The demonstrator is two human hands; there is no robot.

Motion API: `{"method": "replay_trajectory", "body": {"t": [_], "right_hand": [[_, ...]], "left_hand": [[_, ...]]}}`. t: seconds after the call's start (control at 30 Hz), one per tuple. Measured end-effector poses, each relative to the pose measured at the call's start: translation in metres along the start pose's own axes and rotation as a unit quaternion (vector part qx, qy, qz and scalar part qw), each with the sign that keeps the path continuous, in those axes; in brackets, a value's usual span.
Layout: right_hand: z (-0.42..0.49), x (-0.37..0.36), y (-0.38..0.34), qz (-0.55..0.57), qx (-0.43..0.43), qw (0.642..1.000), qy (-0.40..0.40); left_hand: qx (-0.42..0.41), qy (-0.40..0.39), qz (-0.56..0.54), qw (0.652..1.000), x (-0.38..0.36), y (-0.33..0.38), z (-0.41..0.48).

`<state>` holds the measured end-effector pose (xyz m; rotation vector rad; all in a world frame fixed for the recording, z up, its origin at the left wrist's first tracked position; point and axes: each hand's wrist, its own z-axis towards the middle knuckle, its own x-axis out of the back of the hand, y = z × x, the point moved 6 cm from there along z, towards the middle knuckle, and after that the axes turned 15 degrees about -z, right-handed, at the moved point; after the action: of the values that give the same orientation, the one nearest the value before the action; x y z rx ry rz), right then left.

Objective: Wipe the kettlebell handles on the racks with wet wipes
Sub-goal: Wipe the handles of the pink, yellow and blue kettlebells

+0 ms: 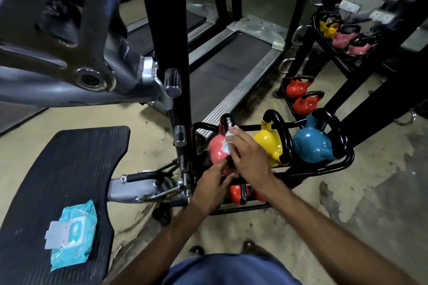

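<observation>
A black rack (324, 168) in front of me holds a pink kettlebell (216, 149), a yellow kettlebell (266, 143) and a blue kettlebell (311, 143), all with black handles. My right hand (249, 157) grips a white wet wipe (228, 142) against the pink kettlebell's black handle (228, 120). My left hand (214, 184) pinches the lower end of that same handle, just under my right hand. Red kettlebells (238, 193) lie on the lower shelf, partly hidden by my hands.
A teal pack of wet wipes (74, 231) lies on a black ribbed pad (69, 164) at left. A grey machine frame (69, 76) and a black post (169, 41) stand close. A treadmill (231, 69) is behind. More red kettlebells (301, 97) sit on the right rack.
</observation>
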<state>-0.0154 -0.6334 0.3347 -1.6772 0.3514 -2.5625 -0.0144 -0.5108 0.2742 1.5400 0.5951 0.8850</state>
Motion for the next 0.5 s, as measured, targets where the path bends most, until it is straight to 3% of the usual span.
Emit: {"method": "replay_trajectory", "body": {"t": [0.1, 0.2, 0.27, 0.3, 0.37, 0.5], "right_hand": [[-0.013, 0.0, 0.011, 0.157, -0.219, 0.961, 0.057], [0.014, -0.03, 0.032, 0.297, -0.396, 0.869, -0.015], [0.023, -0.043, 0.031, 0.44, -0.429, 0.783, -0.094], [0.022, -0.042, 0.027, 0.483, -0.415, 0.76, -0.128], [0.012, -0.032, 0.021, 0.491, -0.37, 0.769, -0.173], [-0.022, -0.031, 0.041, 0.422, -0.334, 0.828, -0.156]], "left_hand": [[-0.006, -0.008, -0.001, 1.0, 0.001, 0.004, -0.003], [-0.005, -0.015, 0.013, 1.0, 0.002, 0.006, -0.007], [-0.009, -0.017, 0.027, 0.999, 0.0, 0.009, -0.009], [-0.009, -0.016, 0.032, 0.999, -0.001, 0.009, -0.01], [-0.004, -0.006, 0.039, 0.999, -0.003, 0.008, -0.012], [0.007, 0.032, -0.002, 0.999, -0.003, 0.014, -0.023]]}}
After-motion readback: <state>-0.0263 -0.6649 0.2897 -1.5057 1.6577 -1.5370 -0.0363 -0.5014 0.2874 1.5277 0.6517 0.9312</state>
